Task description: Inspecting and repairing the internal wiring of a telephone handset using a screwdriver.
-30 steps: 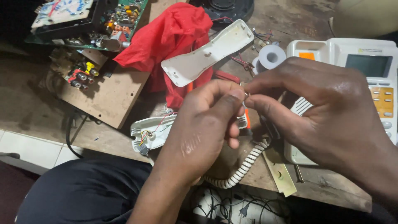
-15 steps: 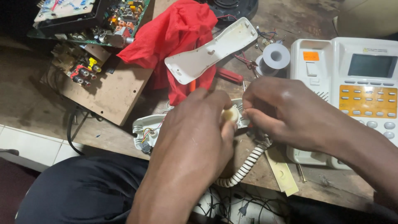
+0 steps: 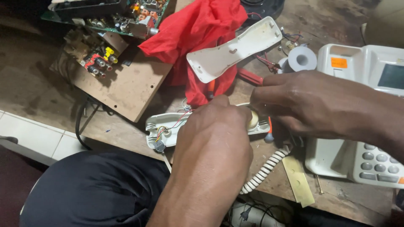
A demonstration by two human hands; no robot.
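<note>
My left hand (image 3: pixel 214 134) and my right hand (image 3: pixel 303 101) meet over the right end of an open white handset half (image 3: pixel 166 128), which lies on the wooden bench with thin coloured wires showing inside. Between the fingertips of both hands sits a small round cream part (image 3: pixel 253 120); both hands pinch it. My left hand hides the middle of the handset half. The handset's white cover (image 3: pixel 233 48) lies apart, farther back, on a red cloth (image 3: pixel 202 25). A cream coiled cord (image 3: pixel 265 170) runs down from under my right hand.
A white desk phone (image 3: pixel 370 126) stands at the right. Circuit boards (image 3: pixel 113 14) and a wooden board (image 3: pixel 126 84) lie at the back left. A white roll (image 3: pixel 301 59), a red-handled tool (image 3: pixel 252 77) and a brass strip (image 3: pixel 299 180) lie around the hands.
Both hands have come down from above the bench to the open handset half. The view has shifted, so the phone sits farther right.
</note>
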